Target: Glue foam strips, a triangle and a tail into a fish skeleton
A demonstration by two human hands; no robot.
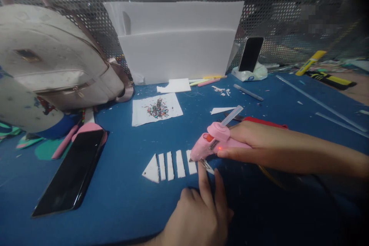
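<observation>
My right hand (pixel 250 142) is closed around a pink hot glue gun (pixel 209 142), whose red light glows. A clear glue stick (pixel 232 115) pokes out of its back, and its nozzle points down at a white foam strip (pixel 191 163). My left hand (pixel 200 215) has its index and middle fingers stretched apart, touching a small white piece (pixel 209 167) at the right end of the row; the hand and glue gun partly hide it. To the left lie several narrow strips (pixel 180 164) and a white triangle (pixel 152 169) with a small dark dot, side by side with gaps between.
A black phone (pixel 69 173) lies at left, near a pale backpack (pixel 57 57). Paper with glitter (pixel 158 108) lies behind the strips. White boards (pixel 178 46) stand at the back. Another phone (pixel 251 54) leans on a tissue pack (pixel 250 73); a yellow-black cutter (pixel 331 80) lies right.
</observation>
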